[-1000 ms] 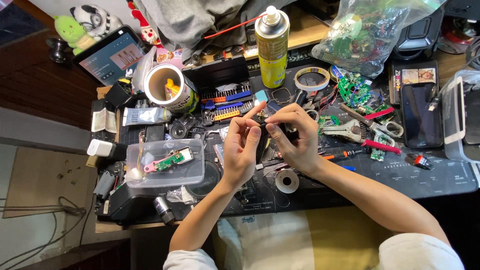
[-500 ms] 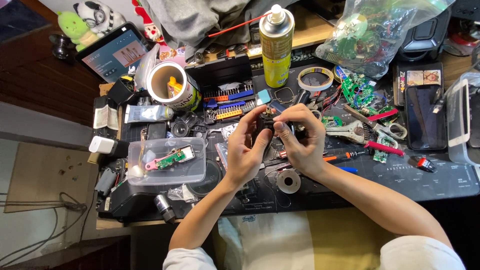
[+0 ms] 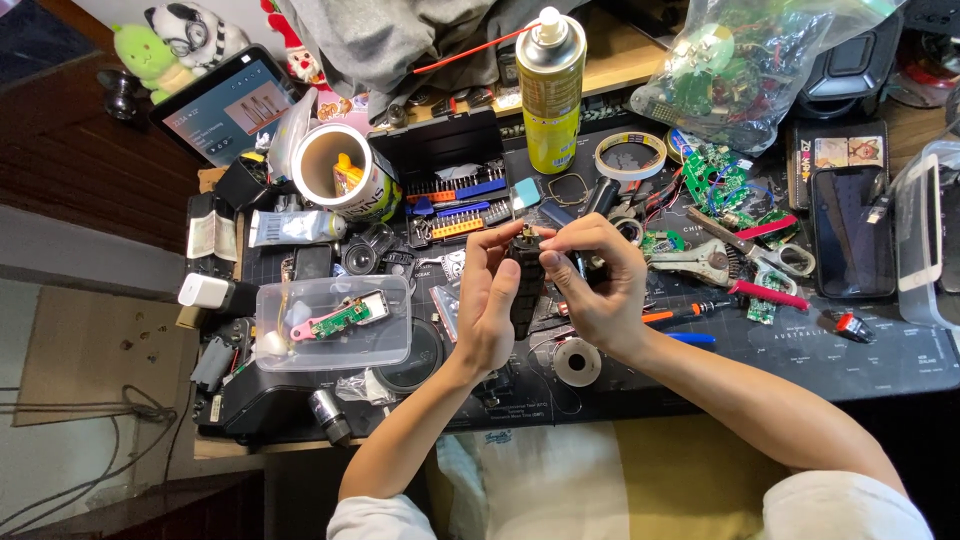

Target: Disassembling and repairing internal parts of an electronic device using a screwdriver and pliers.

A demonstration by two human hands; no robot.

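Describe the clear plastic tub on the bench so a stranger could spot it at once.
Start at the tall yellow-green spray can at the back of the black work mat. Go down-left past the white cardboard tube. The clear plastic tub lies left of the left hand. Alone among its neighbours, it is see-through, holding a small green circuit board.

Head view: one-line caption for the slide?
Both hands, left hand and right hand, hold a dark ribbed part upright above a cluttered electronics bench.
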